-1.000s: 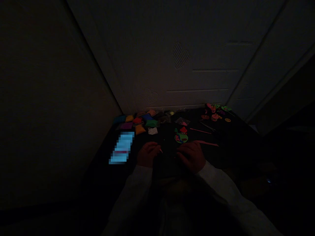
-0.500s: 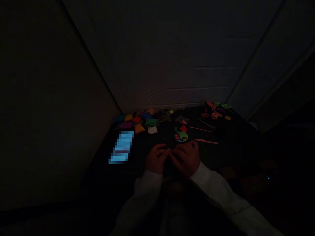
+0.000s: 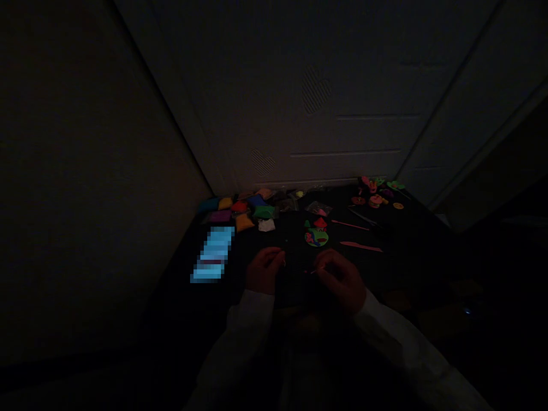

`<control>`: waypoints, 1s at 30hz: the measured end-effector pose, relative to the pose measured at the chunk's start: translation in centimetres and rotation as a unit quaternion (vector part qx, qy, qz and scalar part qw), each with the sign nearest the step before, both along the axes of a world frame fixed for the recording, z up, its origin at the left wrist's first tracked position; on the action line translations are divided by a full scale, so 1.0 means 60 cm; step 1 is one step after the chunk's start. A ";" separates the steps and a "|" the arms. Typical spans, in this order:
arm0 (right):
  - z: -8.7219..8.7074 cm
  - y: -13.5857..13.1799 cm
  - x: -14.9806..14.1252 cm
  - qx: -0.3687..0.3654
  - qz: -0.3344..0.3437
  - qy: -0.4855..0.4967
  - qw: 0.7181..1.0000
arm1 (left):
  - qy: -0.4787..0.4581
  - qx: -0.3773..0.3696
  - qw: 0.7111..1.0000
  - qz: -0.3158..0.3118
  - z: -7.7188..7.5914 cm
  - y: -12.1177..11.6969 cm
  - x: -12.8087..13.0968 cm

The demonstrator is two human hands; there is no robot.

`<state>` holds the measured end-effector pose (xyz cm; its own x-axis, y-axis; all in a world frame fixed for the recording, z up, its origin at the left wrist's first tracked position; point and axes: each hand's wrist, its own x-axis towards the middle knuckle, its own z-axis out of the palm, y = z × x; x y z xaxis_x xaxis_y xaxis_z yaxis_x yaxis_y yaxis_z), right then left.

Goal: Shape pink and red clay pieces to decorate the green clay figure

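The light is very dim. My left hand (image 3: 262,270) is closed in a pinch over the dark table, with a tiny pale bit (image 3: 284,262) showing at its fingertips. To the right, my right hand (image 3: 343,281) pinches a thin pale strip (image 3: 315,271) between thumb and forefinger. A tiny pink speck (image 3: 305,272) lies just left of that strip. Beyond both hands sits a round green clay piece (image 3: 317,237) with blue and pink shapes on it and a red cap-like top (image 3: 319,223).
A lit phone (image 3: 214,254), blurred, lies on the left. Several coloured clay packets (image 3: 264,212) line the back. Two pink modelling tools, a rod (image 3: 350,225) and a knife (image 3: 362,246), lie right of centre. Small clay figures (image 3: 375,201) stand at the back right.
My hands have drawn apart from fingertips nearly meeting, left hand leftward and right hand rightward. The thin pale strip now shows in my right fingers. The view has shifted slightly.
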<state>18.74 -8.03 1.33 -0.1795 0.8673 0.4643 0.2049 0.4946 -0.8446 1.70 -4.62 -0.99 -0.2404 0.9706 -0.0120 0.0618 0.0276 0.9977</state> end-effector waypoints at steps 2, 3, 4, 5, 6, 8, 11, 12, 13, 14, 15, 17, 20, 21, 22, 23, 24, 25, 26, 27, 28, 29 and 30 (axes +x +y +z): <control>-0.002 0.009 0.016 -0.033 0.002 0.032 0.999 | -0.008 0.000 1.000 0.007 -0.001 0.005 -0.006; -0.005 0.015 0.023 -0.049 0.002 0.045 0.998 | -0.012 0.001 1.000 0.011 -0.001 0.008 -0.010; -0.009 0.023 0.030 -0.063 -0.002 0.060 0.996 | -0.018 0.001 1.000 0.016 -0.001 0.011 -0.013; -0.013 0.031 0.038 -0.076 -0.005 0.075 0.994 | -0.023 0.001 0.999 0.022 -0.001 0.015 -0.017; -0.018 0.039 0.044 -0.089 -0.012 0.093 0.992 | -0.030 0.000 0.999 0.029 -0.002 0.019 -0.022; -0.028 0.054 0.057 -0.120 -0.033 0.129 0.984 | -0.043 -0.003 0.998 0.043 -0.005 0.028 -0.033; -0.042 0.070 0.070 -0.149 -0.062 0.168 0.972 | -0.064 -0.008 0.996 0.056 -0.013 0.037 -0.046; -0.046 0.073 0.072 -0.152 -0.066 0.175 0.970 | -0.070 -0.009 0.996 0.057 -0.016 0.038 -0.048; -0.049 0.075 0.073 -0.153 -0.068 0.179 0.969 | -0.073 -0.009 0.996 0.057 -0.018 0.038 -0.049; -0.051 0.076 0.073 -0.156 -0.068 0.183 0.968 | -0.074 -0.010 0.996 0.057 -0.019 0.037 -0.049; -0.053 0.077 0.073 -0.162 -0.066 0.185 0.967 | -0.074 -0.011 0.996 0.056 -0.020 0.036 -0.049; -0.054 0.077 0.070 -0.181 -0.061 0.173 0.966 | -0.071 -0.012 0.996 0.055 -0.020 0.034 -0.047; -0.052 0.076 0.067 -0.203 -0.057 0.131 0.969 | -0.070 -0.012 0.996 0.054 -0.018 0.033 -0.046; -0.052 0.076 0.067 -0.204 -0.060 0.119 0.970 | -0.070 -0.012 0.996 0.054 -0.018 0.033 -0.046; -0.051 0.075 0.067 -0.202 -0.063 0.111 0.971 | -0.071 -0.012 0.996 0.054 -0.019 0.034 -0.046; -0.051 0.075 0.068 -0.198 -0.068 0.102 0.973 | -0.071 -0.013 0.996 0.055 -0.019 0.034 -0.047; -0.050 0.074 0.068 -0.193 -0.073 0.092 0.974 | -0.071 -0.015 0.996 0.055 -0.019 0.034 -0.047; -0.050 0.074 0.069 -0.188 -0.080 0.080 0.976 | -0.071 -0.018 0.996 0.057 -0.020 0.033 -0.047; -0.050 0.073 0.069 -0.181 -0.086 0.068 0.977 | -0.072 -0.020 0.996 0.058 -0.020 0.033 -0.046; -0.051 0.073 0.070 -0.175 -0.092 0.056 0.979 | -0.073 -0.023 0.995 0.059 -0.021 0.032 -0.046; -0.051 0.072 0.071 -0.168 -0.099 0.046 0.980 | -0.075 -0.024 0.995 0.060 -0.021 0.032 -0.045; -0.051 0.072 0.071 -0.163 -0.105 0.037 0.980 | -0.077 -0.025 0.995 0.060 -0.021 0.031 -0.045; -0.052 0.072 0.072 -0.158 -0.111 0.028 0.981 | -0.078 -0.025 0.995 0.060 -0.022 0.031 -0.045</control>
<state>23.03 -3.73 -1.78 0.0478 0.9843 0.1701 0.2276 0.1551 -0.9613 -0.98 -2.78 -2.30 -0.3464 0.9321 -0.1057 -0.0999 0.0753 0.9921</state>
